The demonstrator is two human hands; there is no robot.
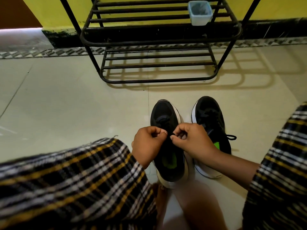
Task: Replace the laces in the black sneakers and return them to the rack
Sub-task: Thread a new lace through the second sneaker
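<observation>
Pinching the lace of the left sneaker, your left hand and right hand work; right sneaker looks laced, rack awaits.

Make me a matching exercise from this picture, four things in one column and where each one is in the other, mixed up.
Things:
1. left sneaker
2. right sneaker
3. light blue tub
4. rack

Places:
A. on the rack's upper shelf
B. on the floor, no hand on it
C. against the yellow wall
D. under both hands, lace pinched

Pairs: 1-D, 2-B, 3-A, 4-C
</observation>
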